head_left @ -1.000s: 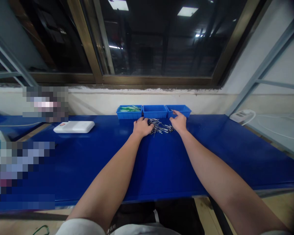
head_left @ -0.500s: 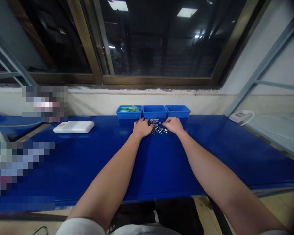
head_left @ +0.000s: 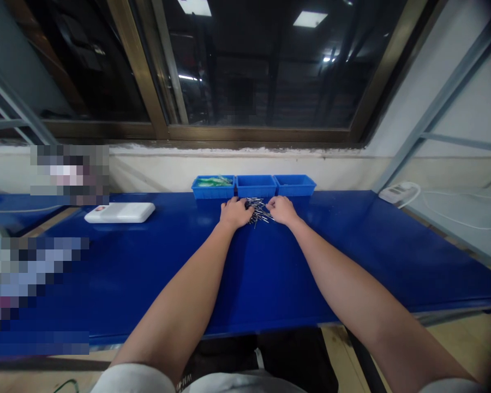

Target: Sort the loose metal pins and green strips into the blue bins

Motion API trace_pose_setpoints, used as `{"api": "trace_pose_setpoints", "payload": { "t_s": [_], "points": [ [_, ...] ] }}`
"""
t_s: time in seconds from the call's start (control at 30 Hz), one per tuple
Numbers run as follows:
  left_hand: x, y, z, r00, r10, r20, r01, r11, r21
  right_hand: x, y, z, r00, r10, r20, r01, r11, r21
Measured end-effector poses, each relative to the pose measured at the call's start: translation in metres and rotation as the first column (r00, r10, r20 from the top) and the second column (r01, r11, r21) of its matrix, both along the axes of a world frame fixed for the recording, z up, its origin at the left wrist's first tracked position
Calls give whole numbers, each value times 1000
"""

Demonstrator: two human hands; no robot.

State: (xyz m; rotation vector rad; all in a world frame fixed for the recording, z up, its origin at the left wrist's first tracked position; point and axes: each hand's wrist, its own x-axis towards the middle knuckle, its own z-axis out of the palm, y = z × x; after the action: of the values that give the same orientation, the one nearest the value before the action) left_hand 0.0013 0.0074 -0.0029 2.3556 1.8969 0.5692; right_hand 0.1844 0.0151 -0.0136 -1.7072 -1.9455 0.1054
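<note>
A loose pile of thin metal pieces (head_left: 261, 212) lies on the blue table (head_left: 270, 273), in front of three blue bins. My left hand (head_left: 235, 212) rests at the pile's left side, fingers apart, its thumb side touching the pieces. At the right edge of the pile is my right hand (head_left: 281, 210), its fingers pinched together; whatever is between the fingertips is too small to make out. The left bin (head_left: 213, 191) holds green and clear material. Beside it stand the middle bin (head_left: 256, 190) and the right bin (head_left: 295, 189).
A white flat device (head_left: 120, 213) lies on the table's left part. At the far right is a white power strip (head_left: 396, 192) with a cable. Behind the bins are a low wall and a window. Metal frame bars rise at both sides.
My right hand has moved slightly left, closer to the pile and to my left hand. My left hand stays in nearly the same place. The whole view has shifted a little.
</note>
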Motion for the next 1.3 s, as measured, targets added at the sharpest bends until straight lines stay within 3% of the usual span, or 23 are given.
{"api": "trace_pose_setpoints", "payload": {
  "t_s": [0.2, 0.37, 0.5, 0.83, 1.07, 1.3],
  "points": [
    [1, -3, 3, 997, -25, 72, 17, 993, 117, -5, -6, 6, 1000, -1, 10, 1, 1000, 9],
    [4, -9, 8, 967, -242, 84, 215, 946, 244, -6, -9, 10, 991, 103, -83, -103, 995, 6],
    [4, -9, 10, 942, -330, 67, 303, 917, 258, -6, -9, 10, 970, 200, -138, -197, 980, 33],
    [4, -8, 12, 960, -265, 92, 230, 931, 285, -8, -10, 11, 908, 316, -273, -275, 945, 179],
    [4, -6, 11, 940, -308, 149, 258, 924, 282, -7, -9, 11, 919, 285, -273, -252, 956, 150],
    [4, -5, 10, 955, -279, 101, 237, 923, 304, -7, -10, 11, 731, 351, -585, -274, 937, 219]
  ]
}}
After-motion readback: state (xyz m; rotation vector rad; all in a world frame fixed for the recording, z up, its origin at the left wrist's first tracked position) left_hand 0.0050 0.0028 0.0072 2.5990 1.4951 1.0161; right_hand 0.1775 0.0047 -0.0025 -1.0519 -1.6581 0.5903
